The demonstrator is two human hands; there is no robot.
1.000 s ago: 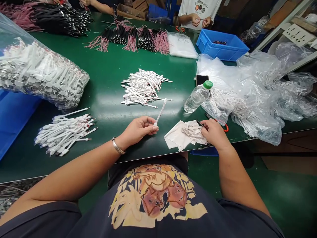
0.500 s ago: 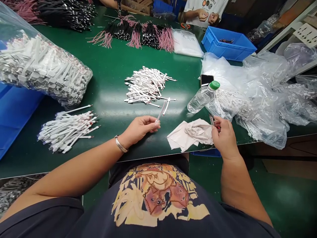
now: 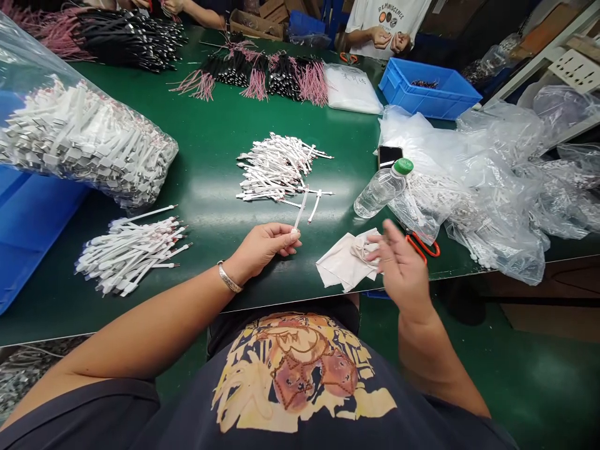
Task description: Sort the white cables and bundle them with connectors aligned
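A white cable [image 3: 300,212] stands upright above the table [image 3: 201,281], pinched at its lower end by the left hand [image 3: 262,250]. Cable likely light, slightly flexible; best held at the end. Right hand [image 3: 403,269] open, empty, fingers spread, blurred, just beside a cloth [image 3: 340,269].

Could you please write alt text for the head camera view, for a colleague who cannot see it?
A person's left hand pinches a white cable upright, while the open right hand is raised over a crumpled pale cloth. Around them on a green workbench lie heaps of white cables, a water bottle and clear plastic bags.
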